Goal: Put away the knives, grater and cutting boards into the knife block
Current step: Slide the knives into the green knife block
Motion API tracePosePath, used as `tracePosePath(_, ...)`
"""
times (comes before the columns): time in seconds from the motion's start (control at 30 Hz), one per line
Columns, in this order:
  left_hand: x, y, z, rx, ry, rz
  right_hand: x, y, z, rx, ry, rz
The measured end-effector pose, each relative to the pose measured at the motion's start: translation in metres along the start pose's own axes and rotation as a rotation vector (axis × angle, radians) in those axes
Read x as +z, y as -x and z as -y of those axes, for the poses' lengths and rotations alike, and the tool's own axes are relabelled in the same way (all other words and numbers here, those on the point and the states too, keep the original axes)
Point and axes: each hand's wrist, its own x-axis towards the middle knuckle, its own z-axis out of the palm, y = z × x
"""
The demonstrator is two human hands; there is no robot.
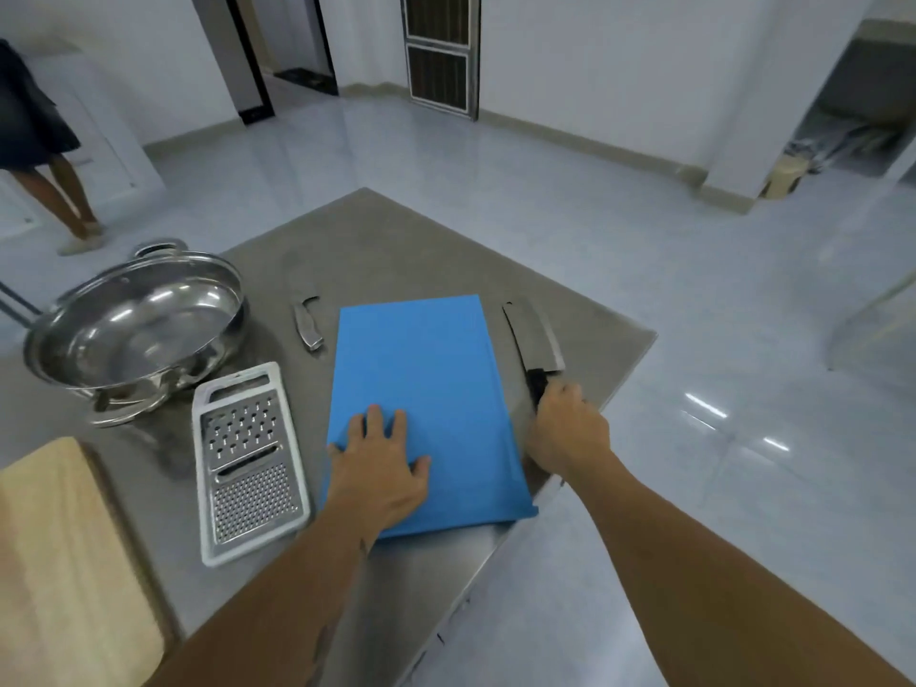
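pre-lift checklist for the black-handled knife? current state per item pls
1. Right hand curled round the handle of the black-handled knife: ok.
2. Blade points away from the person, lying on the steel table: ok.
3. Left hand away from the blade, pressing flat on the blue cutting board: ok.
4. Other items out of the knife's way: steel-handled knife and grater lie on the board's far side: ok.
5. Knife block located: not in view, cannot tell.
6. Board seated on the table: its near right corner overhangs the edge, not ok.
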Motion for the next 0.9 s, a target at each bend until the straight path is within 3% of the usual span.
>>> tracePosePath(0.37, -0.004, -0.004, 0.002, 0.004, 0.004, 0.043, -0.005, 0.016, 0.0, 0.178, -0.314, 0.03)
tracePosePath(0.6, -0.04, 0.011, 0.028, 0.005, 0.235, 0.065, -0.012, 0.058, 0.021, -0.044, -0.486, -0.202)
tracePosePath(0.73, -0.06, 0.062, 0.071, -0.088, 0.375, -0.039, -0.027, 0.089, 0.063, -0.277, -0.646, -0.139)
tracePosePath(0.9, -0.088, 0.144, 0.163, -0.212, 0.443, -0.203, -0.025, 0.141, 0.144, -0.441, -0.791, -0.033)
